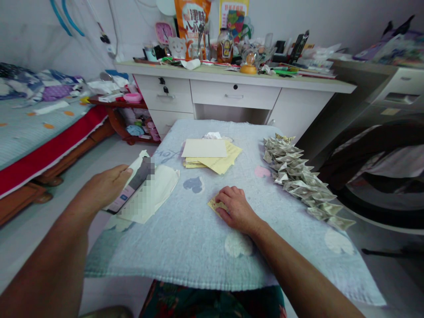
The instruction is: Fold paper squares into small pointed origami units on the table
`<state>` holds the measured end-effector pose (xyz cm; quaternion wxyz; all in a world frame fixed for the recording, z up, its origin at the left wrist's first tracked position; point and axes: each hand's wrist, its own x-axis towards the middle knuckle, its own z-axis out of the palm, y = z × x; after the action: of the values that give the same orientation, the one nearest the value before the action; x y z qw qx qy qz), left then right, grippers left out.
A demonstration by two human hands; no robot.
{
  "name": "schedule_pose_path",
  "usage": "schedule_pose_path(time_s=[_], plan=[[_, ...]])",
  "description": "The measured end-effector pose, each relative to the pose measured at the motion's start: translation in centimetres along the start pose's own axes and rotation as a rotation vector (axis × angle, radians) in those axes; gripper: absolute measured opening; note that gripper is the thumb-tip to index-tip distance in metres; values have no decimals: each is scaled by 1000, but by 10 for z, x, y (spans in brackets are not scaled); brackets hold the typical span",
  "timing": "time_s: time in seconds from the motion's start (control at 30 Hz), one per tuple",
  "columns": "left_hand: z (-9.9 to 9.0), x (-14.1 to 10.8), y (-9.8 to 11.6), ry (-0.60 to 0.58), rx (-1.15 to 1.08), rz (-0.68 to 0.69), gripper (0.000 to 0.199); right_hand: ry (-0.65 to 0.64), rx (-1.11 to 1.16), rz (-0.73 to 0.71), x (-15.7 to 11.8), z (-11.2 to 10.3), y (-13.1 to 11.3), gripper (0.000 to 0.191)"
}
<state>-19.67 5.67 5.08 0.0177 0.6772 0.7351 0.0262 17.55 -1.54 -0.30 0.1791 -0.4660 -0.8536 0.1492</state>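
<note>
My left hand grips a smartphone by its near edge at the table's left side, the screen partly blurred out. Pale paper sheets lie beneath and beside the phone. Near the middle of the table, my right hand has its fingers curled over a small piece of printed yellow paper, most of it hidden under the palm. Farther back sits a stack of yellow paper with a pale card on top. On the right runs a long row of folded paper pieces with pointed ends.
A blue patterned cloth covers the table. Behind it stands a white desk crowded with a jar, a pink clock and other items. A bed is on the left, a front-loading washing machine on the right.
</note>
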Motion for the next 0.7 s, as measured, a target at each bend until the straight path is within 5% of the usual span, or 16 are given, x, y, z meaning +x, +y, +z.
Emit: schedule_pose_path(time_s=[0.7], plan=[[-5, -1, 5, -107, 4, -35, 54, -5, -5, 7, 0, -1, -1, 19]])
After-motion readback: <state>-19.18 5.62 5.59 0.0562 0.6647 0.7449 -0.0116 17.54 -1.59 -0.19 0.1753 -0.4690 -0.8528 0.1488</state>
